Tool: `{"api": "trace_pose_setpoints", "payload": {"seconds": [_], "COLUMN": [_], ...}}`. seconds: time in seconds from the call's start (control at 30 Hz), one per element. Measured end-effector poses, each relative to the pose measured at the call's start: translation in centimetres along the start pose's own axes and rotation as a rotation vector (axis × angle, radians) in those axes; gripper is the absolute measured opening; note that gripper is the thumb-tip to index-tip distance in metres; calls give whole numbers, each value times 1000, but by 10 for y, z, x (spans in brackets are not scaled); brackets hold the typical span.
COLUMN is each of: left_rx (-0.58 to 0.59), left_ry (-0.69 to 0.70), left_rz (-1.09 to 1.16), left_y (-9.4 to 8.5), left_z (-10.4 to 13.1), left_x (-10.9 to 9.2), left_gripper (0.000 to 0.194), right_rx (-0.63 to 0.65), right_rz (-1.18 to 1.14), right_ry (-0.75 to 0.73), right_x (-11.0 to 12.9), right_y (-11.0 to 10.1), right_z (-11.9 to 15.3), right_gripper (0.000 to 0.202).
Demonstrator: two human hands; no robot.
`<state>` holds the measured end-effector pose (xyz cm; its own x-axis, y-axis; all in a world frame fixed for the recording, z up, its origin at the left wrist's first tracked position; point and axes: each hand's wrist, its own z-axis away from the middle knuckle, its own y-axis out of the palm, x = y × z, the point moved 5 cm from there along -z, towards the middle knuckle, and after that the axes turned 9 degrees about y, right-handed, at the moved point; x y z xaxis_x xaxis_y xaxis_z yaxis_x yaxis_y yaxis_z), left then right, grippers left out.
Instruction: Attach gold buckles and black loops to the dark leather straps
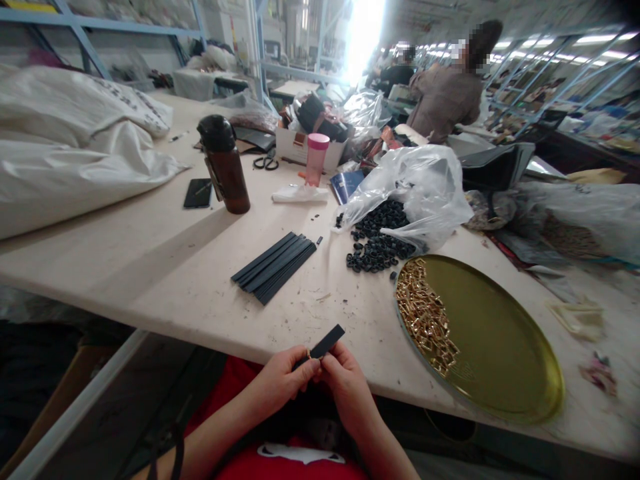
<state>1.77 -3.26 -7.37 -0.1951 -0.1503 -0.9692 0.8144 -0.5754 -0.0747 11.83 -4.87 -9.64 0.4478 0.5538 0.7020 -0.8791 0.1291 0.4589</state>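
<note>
At the table's front edge, my left hand and my right hand are close together, both closed on one dark strip. The strip's free end points up and to the right. A small gold buckle shows at my left fingertips, around or against the strip. Beyond the hands lies a bundle of dark strips. To the right, gold buckles are heaped on the left side of a round gold tray. Small black loops spill from a clear plastic bag.
A brown bottle, a phone, scissors and a pink cup stand or lie farther back on the table. White sacks cover the back left. A person is beyond the table.
</note>
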Motion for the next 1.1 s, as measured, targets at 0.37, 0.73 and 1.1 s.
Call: {"api": "trace_pose_setpoints", "payload": {"seconds": [0.37, 0.73, 1.1], "left_rx": [-3, -12, 0], "left_ry": [-1, -2, -5], "left_rz": [27, 42, 45], "left_y": [1, 1, 2], "left_z": [-1, 0, 1], "left_x": [4, 1, 6], "left_gripper": [36, 36, 38], "right_rx": [-29, -34, -38], "right_rz": [16, 10, -9], "right_ry": [2, -4, 3], "right_x": [1, 0, 0], "right_y": [0, -1, -3], "right_z": [2, 1, 1], "right_gripper": [8, 10, 12]}}
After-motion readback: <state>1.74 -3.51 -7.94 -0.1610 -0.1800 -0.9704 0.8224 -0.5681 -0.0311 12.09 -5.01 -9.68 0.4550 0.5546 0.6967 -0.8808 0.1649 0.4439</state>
